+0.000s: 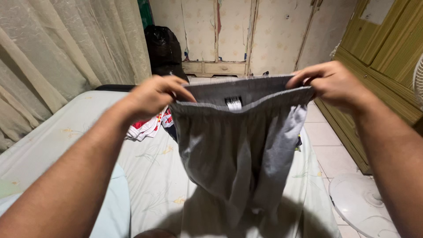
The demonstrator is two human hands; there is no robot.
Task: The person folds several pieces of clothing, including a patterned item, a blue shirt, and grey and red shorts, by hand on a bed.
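A: What lies below?
B: A bed [145,176], with a red-white cloth [147,125] on it.
A: And above?
B: Grey shorts [233,154] hang over it, spread by the waistband. The left hand [152,94] and right hand [332,81] pinch its ends tight, so lowering needs an even pull.

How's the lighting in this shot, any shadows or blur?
Head view: even indoor light, no glare; the grey fabric shorts, held up by the left hand and right hand, throw a dark shadow on the pale floral bedsheet; near forearms slightly soft.
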